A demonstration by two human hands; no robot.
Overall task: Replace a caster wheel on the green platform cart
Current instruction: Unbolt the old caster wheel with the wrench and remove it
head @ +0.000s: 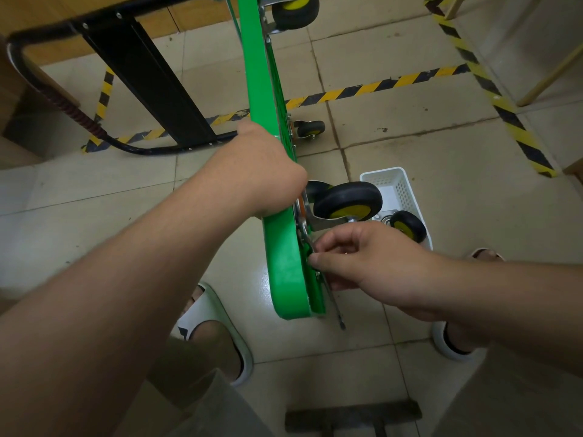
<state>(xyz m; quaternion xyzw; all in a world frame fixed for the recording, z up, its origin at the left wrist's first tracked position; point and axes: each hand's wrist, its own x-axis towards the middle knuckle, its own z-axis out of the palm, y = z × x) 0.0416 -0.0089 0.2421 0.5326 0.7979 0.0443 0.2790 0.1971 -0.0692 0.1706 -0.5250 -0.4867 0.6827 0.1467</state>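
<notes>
Nearest, below both grips, two pale slippers (220,329) stand on the tiled floor (410,137). The green platform cart (284,272) is tipped on its edge between them, with its underside facing the right hand (372,263).

That hand's thumb and forefinger are pinched together on a thin metal tool (336,307). The tool runs from the pinch down past the deck's rounded corner. It is probably a spanner seated on a mounting nut, but the fingers hide the fastener.

Just beyond the right grip, the caster wheel (347,201) sits in its steel fork, bolted to the deck. On the other face of the deck, the left hand (265,171) is clamped over the cart's upper edge and holds it upright.

To do this step well:
- Keep the left grip firm so the deck cannot swing.
- Seat the tool square on the nut before turning.
- Keep the fingers close to the fastener so it does not drop.

To the outer side of the right grip is a white basket (383,171) holding a spare wheel (408,225), within reach for loose hardware.

Beyond the left grip, a second caster (310,129) touches the floor and a third (295,11) hangs near the top. The black handle (41,86) lies folded out on the left hand's side, and yellow-and-black tape (378,86) crosses the tiles behind.

No brand, label or writing is legible. A dark mark on one slipper is too small to read.
</notes>
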